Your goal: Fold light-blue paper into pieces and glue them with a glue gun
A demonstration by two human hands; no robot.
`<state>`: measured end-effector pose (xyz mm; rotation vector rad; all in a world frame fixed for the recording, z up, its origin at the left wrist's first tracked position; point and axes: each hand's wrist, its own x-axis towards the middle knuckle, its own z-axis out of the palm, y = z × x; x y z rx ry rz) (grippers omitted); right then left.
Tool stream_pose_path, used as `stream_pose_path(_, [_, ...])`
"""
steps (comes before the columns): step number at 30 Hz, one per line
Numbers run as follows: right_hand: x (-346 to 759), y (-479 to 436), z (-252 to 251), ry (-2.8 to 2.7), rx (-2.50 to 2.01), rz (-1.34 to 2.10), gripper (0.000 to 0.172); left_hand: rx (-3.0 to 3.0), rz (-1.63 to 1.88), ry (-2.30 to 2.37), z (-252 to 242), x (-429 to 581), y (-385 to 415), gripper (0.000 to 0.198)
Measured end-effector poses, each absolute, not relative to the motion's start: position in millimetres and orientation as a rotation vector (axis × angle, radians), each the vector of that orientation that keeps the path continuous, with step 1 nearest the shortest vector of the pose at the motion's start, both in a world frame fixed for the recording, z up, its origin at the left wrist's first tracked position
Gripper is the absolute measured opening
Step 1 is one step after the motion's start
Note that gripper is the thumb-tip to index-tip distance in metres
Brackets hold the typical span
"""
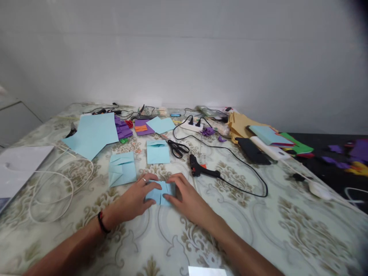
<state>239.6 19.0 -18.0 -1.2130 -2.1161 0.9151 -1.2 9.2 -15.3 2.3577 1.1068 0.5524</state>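
A small folded light-blue paper [162, 192] lies on the table in front of me, with a seam down its middle. My left hand [137, 196] holds its left side, the fingers on top and the thumb at the near edge. On the right side my right hand [184, 197] grips it, index finger at the far edge and thumb near the seam. The fingers cover both sides of the paper. Just beyond are two more folded blue papers, one at the left [122, 169] and one farther back [158, 152].
Black scissors [178, 148] and a black glue gun [202, 167] with its cord lie beyond my hands. A large blue sheet [96, 132] and a coiled white cable [71, 188] are at left. A white power strip [192, 125] and brown paper [244, 125] sit farther back.
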Motion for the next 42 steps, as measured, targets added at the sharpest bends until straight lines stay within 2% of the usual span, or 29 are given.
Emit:
stream_pose_path(3, [239.0,22.2,-17.4,-1.939,-1.285,1.043,0.036,2.293,0.651,1.129,-13.9,2.7,6.7,0.04])
stream_pose_path(7, [237.8,22.1,-13.7,-1.844,-1.284,1.197,0.014,2.036,0.824,1.222,-10.4,4.1,7.3,0.053])
stream_pose_path(9, [236.4,19.1,-11.1,-1.811,-1.251,1.236,0.015,1.899,0.786,1.251,-7.4,2.6,9.0,0.046])
stream_pose_path(12, [234.2,13.4,-8.6,-1.785,-1.204,1.283,0.02,1.799,0.618,1.259,-1.5,0.8,10.4,0.016])
stream_pose_path(16, [232.8,9.1,-7.9,-1.773,-1.188,1.288,0.033,1.763,0.531,1.181,5.7,3.2,7.6,0.024])
stream_pose_path(20, [229.9,6.4,-8.6,-1.769,-1.2,1.256,0.034,1.8,0.509,1.134,9.4,6.9,5.0,0.032])
stream_pose_path(27, [230.9,14.7,6.0,-1.932,-1.109,1.131,0.031,1.862,0.509,1.172,6.7,4.2,7.0,0.039])
stream_pose_path(31, [233.6,61.0,18.3,-2.223,-1.113,0.667,0.025,1.892,0.517,1.178,5.5,2.5,7.0,0.033])
stream_pose_path(34, [222.4,105.1,13.0,-2.481,-1.183,0.374,0.036,1.883,0.502,1.203,5.7,1.6,7.6,0.025])
stream_pose_path(39, [193.7,144.8,-13.8,-2.594,-1.193,0.318,0.058,1.833,0.547,1.176,5.6,-8.4,17.2,0.016])
stream_pose_path(42, [192.4,143.5,-23.2,-2.634,-1.18,0.338,0.058,1.821,0.671,1.157,7.6,-18.2,25.0,0.014])
